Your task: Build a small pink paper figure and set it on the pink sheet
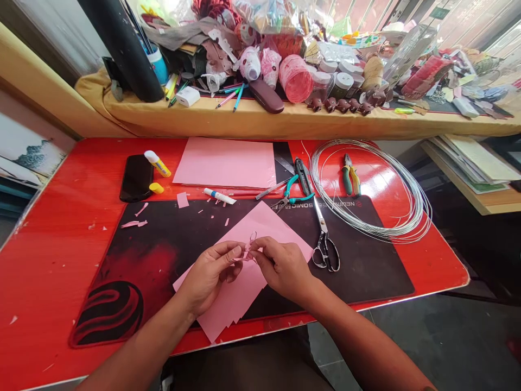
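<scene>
Pink paper is being worked at the lower centre of the frame: a small curled pink strip (249, 245) is being pinched between the fingertips of the left hand (211, 271) and the right hand (280, 266), both closed down to a fine pinch on it, the remaining fingers loosely curled. The strip is being held just above a stack of pink sheets (244, 282) lying on the black mat (366, 260). The step in hand is judged to be the shaping or rolling of the strip; the next move is judged to call for light, even fingertip pressure so that the paper is not being torn or flattened. Scissors (323, 244) are lying just right of the right hand, a glue tube (218, 196) above centre, a wire coil (378, 190) at upper right.
</scene>
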### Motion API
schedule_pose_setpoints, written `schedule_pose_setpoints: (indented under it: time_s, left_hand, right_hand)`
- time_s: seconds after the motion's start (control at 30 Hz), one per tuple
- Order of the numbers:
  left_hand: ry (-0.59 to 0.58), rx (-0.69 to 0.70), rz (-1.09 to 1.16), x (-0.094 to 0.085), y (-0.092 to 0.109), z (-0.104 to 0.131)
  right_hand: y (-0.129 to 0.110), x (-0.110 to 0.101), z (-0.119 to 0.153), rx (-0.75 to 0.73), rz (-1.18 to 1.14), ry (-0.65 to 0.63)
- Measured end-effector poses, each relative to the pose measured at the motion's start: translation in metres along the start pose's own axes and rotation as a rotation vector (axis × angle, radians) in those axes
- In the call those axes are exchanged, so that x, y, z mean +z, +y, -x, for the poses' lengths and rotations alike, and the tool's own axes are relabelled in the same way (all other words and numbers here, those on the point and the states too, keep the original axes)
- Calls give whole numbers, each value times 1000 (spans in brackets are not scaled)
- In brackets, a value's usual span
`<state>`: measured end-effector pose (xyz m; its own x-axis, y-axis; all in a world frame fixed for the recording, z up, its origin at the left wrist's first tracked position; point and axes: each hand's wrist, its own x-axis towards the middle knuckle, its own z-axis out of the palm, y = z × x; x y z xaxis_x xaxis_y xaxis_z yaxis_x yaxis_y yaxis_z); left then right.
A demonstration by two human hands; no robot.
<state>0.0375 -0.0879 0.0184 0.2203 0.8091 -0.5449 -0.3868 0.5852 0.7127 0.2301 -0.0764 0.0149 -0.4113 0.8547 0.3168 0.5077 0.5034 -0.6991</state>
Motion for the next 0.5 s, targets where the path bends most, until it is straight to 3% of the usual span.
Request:
schedule_pose_setpoints:
  time_s: [0.33,0.5]
  left_hand:
    - [-77,-7,-150,-7,19,-7]
    - [-22,-41,-110,-4,18,-9]
  right_hand:
    - [-2,5,-2,-58,6,30]
    - [-2,7,-2,-43,10,51]
